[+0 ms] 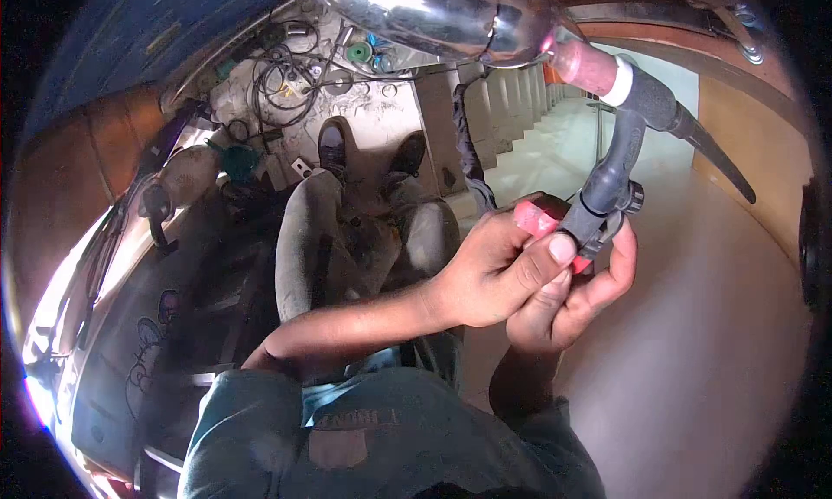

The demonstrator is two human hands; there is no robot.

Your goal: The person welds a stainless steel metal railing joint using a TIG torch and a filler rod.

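Note:
A TIG welding torch (626,152) with a black head is gripped low on its handle by both hands. My left hand (494,269) closes around it from the left, thumb pressed on the black handle. My right hand (581,304) wraps it from below and right, fingers curled behind. Red material (539,217) shows between the fingers and the handle. Above, the pink cup (585,66) with its white ring points left, close against the rounded end of a shiny metal pipe (433,18), where a pink glow shows. The long black back cap (715,152) sticks out to the right.
Cables (282,87) and small parts lie on the floor beyond my shoes (334,144). A dark sleeved hose (468,135) hangs left of the hands. A staircase (511,109) drops away on the right, beside a tan wall (754,152). Dark gear stands at my left.

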